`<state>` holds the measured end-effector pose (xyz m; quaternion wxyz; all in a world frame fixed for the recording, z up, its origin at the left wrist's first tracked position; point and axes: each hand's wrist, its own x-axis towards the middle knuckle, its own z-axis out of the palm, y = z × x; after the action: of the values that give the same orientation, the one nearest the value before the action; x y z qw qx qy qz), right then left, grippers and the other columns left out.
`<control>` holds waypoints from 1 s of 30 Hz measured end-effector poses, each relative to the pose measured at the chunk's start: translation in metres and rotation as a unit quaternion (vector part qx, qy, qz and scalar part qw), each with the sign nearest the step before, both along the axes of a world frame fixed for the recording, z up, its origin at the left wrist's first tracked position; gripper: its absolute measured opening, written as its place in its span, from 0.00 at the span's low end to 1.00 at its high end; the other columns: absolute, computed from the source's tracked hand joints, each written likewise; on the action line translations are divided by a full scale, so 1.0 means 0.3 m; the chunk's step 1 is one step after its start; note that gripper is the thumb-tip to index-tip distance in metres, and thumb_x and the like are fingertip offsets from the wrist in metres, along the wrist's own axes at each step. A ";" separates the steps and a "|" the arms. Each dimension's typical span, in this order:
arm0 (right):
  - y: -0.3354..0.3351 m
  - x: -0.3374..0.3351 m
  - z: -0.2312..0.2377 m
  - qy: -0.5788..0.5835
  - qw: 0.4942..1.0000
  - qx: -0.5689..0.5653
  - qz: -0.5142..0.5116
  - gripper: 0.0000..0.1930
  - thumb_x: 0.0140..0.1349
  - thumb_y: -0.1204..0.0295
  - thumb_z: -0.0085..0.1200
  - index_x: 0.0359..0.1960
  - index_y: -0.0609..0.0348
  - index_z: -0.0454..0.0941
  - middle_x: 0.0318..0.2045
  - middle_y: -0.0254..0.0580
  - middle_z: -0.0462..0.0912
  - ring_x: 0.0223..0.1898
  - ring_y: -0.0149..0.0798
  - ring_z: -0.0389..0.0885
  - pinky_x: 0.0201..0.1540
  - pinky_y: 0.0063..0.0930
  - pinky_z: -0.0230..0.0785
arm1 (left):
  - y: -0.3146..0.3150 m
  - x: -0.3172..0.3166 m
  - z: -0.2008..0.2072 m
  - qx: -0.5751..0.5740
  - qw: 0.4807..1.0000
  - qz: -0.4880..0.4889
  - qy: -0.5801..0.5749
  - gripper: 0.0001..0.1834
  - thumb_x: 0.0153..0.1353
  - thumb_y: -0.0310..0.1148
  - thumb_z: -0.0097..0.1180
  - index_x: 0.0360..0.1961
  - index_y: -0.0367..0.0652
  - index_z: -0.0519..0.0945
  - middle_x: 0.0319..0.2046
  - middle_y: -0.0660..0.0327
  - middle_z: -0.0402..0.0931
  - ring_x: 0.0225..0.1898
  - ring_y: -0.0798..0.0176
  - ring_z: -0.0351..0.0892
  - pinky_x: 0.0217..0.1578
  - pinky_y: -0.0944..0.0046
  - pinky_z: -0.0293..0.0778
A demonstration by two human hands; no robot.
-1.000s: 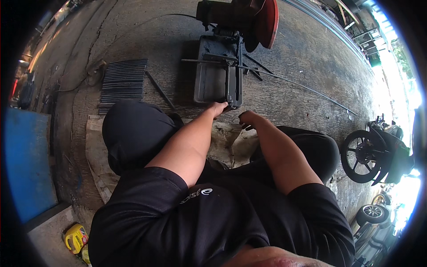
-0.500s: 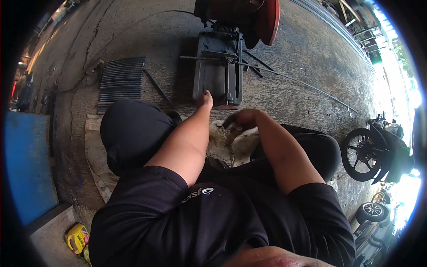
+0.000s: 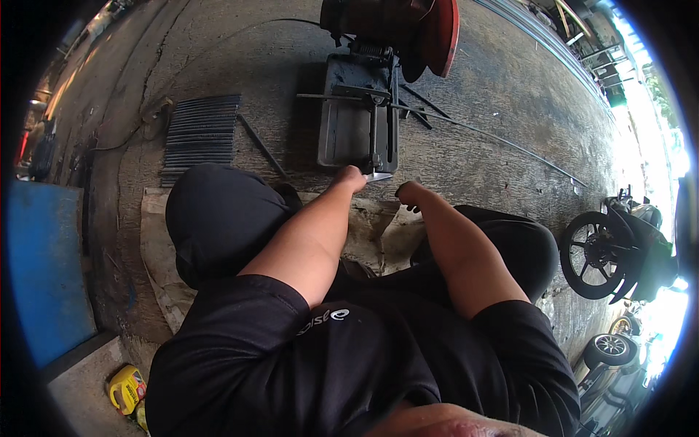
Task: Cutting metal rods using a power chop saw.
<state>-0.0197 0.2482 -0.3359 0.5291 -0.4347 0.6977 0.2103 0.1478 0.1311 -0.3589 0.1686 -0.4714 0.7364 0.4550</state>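
A cut-off saw (image 3: 389, 33) with a red guard stands on the floor in front of me. Across its base (image 3: 342, 149) lies a thin metal rod (image 3: 466, 121), held at the vise (image 3: 377, 102). At the base's near edge my left hand (image 3: 350, 178) is closed around a shiny metal piece (image 3: 378, 176), which sticks out to the right below the vise screw. My right hand (image 3: 411, 195) hovers just right of it, apart from the saw. Its fingers are curled, and whatever they may hold is hidden.
Left of the saw lies a row of cut dark rods (image 3: 202, 135), with a single bar (image 3: 261, 143) beside it. Short dark pieces (image 3: 416, 113) lie right of the base. A motorcycle (image 3: 611, 247) stands at the right; a yellow container (image 3: 127, 388) is at lower left.
My left hand has moved slightly right and nearer to me, onto the shiny piece at the vise screw. My right hand has shifted a little right, and its fingers have curled in.
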 end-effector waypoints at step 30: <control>-0.007 -0.024 -0.027 -0.033 0.996 -0.026 -0.080 0.24 0.57 0.78 0.46 0.58 0.47 0.70 0.45 0.43 0.81 0.37 0.39 0.84 0.32 0.38 0.78 | 0.006 -0.003 0.032 -0.069 0.995 0.011 0.074 0.20 0.51 0.50 0.59 0.38 0.46 0.82 0.41 0.51 0.79 0.48 0.49 0.77 0.49 0.56 0.71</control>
<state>-0.0270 0.2461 -0.3441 0.5561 -0.3975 0.7174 0.1346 0.1470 0.1329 -0.3494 0.0758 -0.4550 0.7713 0.4385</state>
